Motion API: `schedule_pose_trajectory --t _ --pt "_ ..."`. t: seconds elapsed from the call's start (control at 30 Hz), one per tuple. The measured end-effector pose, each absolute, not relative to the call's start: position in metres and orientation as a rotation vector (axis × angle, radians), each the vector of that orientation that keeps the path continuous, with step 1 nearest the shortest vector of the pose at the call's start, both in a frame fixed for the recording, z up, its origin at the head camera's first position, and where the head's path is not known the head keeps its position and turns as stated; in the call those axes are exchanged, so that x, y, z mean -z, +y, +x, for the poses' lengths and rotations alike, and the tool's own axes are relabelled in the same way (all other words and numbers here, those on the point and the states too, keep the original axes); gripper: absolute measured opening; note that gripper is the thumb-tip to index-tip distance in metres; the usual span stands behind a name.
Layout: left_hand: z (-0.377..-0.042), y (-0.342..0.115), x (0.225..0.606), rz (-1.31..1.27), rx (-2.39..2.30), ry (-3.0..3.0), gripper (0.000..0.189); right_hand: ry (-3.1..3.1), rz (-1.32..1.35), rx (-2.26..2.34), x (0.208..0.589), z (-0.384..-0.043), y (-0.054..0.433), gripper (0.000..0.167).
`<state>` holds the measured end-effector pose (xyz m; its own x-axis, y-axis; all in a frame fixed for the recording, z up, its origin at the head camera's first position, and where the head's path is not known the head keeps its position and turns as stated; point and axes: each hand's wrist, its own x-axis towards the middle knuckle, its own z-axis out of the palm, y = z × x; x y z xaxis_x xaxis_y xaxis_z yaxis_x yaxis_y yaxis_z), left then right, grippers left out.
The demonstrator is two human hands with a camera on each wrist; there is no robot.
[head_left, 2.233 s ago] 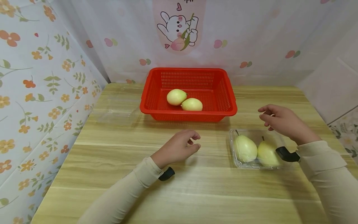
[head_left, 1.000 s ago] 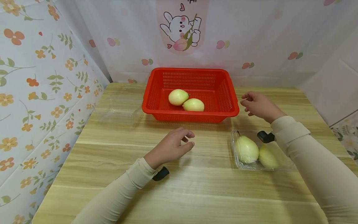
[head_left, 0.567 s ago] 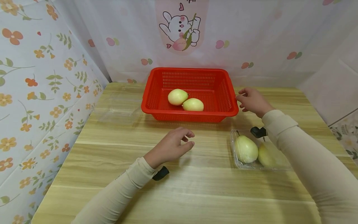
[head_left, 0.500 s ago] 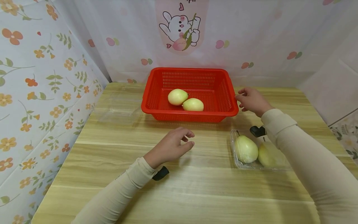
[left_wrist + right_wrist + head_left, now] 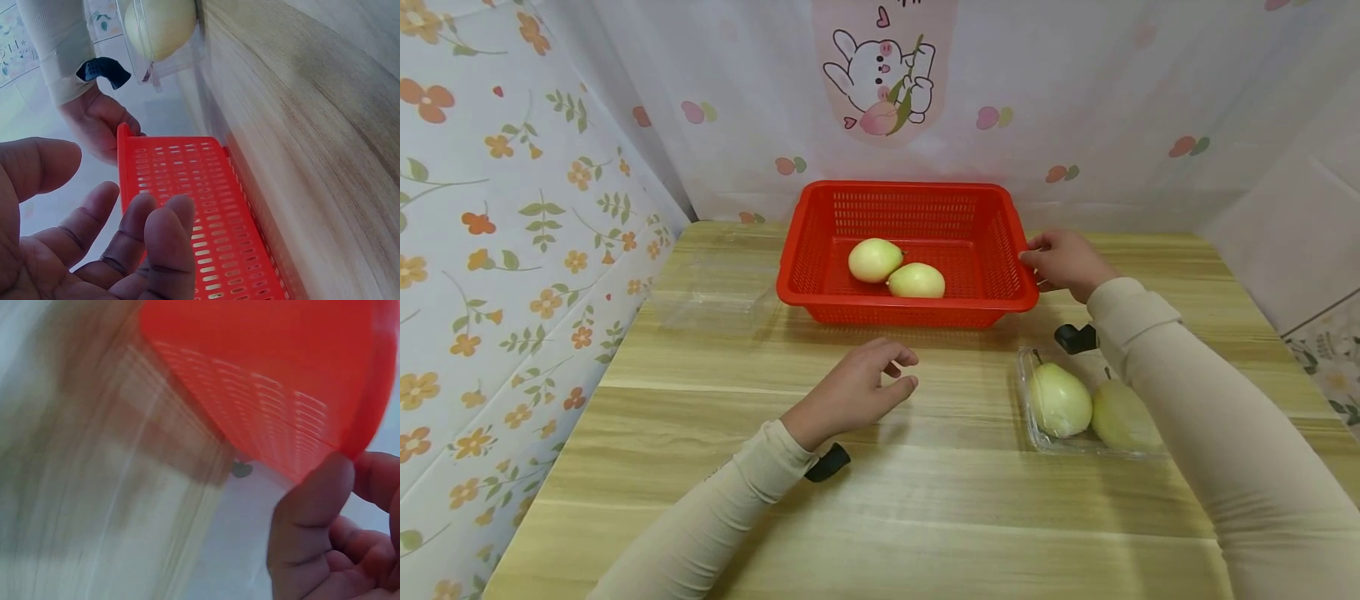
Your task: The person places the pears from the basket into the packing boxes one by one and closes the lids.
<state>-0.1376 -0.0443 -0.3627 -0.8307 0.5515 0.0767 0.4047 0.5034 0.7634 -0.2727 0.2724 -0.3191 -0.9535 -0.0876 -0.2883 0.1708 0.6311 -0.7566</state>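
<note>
The right hand (image 5: 1067, 262) pinches a red basket (image 5: 850, 300) by its rim near the counter's (image 5: 925, 508) back edge, likely for firm purchase; the left hand (image 5: 853, 387), loosely curled, holding nothing, hovers well inside the left edge.

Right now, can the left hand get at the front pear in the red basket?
Likely yes: left hand is free, red basket is open-topped, right hand grips only its end. Front pear sits behind the front rim, so reach over.
</note>
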Motion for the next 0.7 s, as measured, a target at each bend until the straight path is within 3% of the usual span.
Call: schedule_pose_trajectory --t 0.7 --pt "-0.145 -0.047 0.347 0.924 -1.158 2.677 0.023 2.606 0.095 0.93 0.302 -0.281 0.26 0.03"
